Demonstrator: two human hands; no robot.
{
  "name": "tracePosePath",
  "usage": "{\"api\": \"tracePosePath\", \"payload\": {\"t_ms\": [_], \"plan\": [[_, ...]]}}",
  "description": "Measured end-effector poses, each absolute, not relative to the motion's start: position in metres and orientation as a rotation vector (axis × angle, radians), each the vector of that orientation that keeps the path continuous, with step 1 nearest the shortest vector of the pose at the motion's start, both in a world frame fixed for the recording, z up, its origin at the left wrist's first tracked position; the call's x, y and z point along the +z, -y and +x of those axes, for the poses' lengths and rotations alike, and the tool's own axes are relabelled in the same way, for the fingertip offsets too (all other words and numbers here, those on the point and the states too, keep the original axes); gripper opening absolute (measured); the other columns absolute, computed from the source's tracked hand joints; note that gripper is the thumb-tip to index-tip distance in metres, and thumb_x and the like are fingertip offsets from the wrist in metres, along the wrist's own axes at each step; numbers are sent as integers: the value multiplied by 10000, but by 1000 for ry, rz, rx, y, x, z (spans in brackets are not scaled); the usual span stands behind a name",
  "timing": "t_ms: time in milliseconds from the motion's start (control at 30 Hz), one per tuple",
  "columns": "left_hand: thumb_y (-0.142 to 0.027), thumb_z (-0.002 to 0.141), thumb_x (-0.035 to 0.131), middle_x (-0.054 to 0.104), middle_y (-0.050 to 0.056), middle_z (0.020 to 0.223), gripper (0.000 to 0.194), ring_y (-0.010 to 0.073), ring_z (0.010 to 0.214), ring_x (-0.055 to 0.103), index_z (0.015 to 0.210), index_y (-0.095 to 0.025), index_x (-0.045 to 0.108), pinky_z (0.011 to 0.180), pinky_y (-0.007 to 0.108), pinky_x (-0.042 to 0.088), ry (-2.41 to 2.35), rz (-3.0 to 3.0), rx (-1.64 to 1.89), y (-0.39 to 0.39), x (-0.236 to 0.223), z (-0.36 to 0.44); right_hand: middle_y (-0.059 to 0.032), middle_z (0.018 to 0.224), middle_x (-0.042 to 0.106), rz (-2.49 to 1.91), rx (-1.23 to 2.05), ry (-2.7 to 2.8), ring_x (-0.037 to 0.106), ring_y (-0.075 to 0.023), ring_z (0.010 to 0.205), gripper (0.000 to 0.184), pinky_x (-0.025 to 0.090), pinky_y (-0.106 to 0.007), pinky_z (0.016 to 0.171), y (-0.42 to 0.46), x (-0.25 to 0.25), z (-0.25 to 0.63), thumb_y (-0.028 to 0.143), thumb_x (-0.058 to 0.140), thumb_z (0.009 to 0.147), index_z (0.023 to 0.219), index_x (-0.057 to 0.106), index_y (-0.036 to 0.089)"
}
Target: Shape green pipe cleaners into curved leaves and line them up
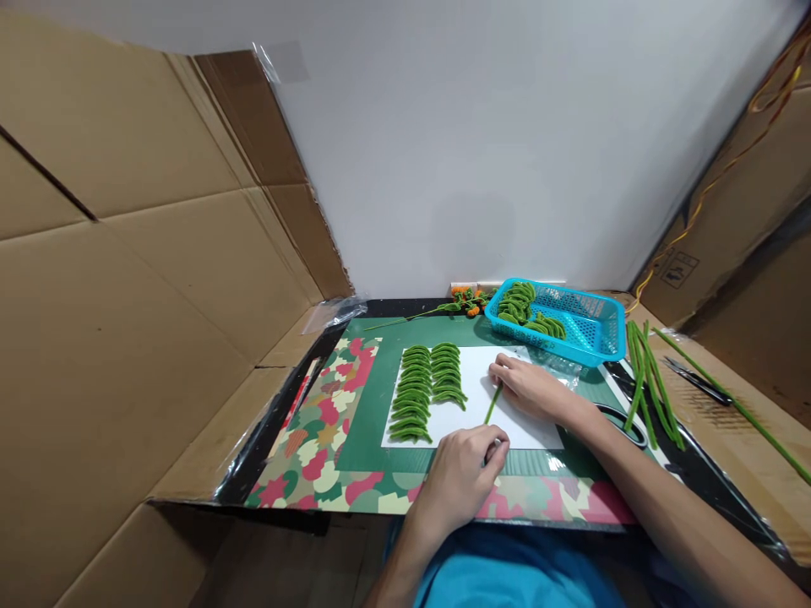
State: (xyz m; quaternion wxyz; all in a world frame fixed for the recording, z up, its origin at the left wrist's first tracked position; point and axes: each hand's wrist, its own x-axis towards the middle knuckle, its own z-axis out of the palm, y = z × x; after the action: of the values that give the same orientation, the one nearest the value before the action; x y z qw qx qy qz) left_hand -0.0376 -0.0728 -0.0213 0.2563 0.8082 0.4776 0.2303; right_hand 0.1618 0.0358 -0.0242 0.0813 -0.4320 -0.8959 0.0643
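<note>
A short straight green pipe cleaner (492, 404) runs between my two hands over a white sheet (478, 371). My right hand (523, 387) pinches its far end with fingers curled. My left hand (465, 467) is closed at the near end, where its knuckles hide the strip; a small greyish spot shows between thumb and fingers, too small to name. To the left on the sheet lie two columns of curved green fuzzy pieces, a longer column (411, 393) and a shorter one (447, 371).
A blue plastic basket (599, 325) at the back right holds more curved pieces (516, 302). Long green pipe cleaners (652, 384), black-handled scissors (624, 422) and pliers (697, 380) lie on the right. Orange flowers on a green stem (465, 300) rest behind the sheet. Cardboard walls (158, 279) stand left.
</note>
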Motion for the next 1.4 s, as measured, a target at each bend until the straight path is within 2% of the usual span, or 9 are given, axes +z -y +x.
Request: {"api": "tracePosePath", "payload": {"t_ms": [567,1400], "plan": [[-278,1081,534,784,10,942,223,203,868,719,994,-244,737,769,288,444,-1285,2186,620,73,-20,-37,-114,1152,645,-1288,163,2696,670,-224,965,179,452,-307,781,-35,-24,162,115,470,1070,1116,637,159],[-273,1078,541,784,10,943,218,203,861,713,1007,-238,744,766,280,429,-1284,2188,636,73,-23,-38,-103,1142,642,-1277,140,2703,671,-213,944,151,441,-289,765,-36,-26,162,83,522,1044,1103,634,165]]}}
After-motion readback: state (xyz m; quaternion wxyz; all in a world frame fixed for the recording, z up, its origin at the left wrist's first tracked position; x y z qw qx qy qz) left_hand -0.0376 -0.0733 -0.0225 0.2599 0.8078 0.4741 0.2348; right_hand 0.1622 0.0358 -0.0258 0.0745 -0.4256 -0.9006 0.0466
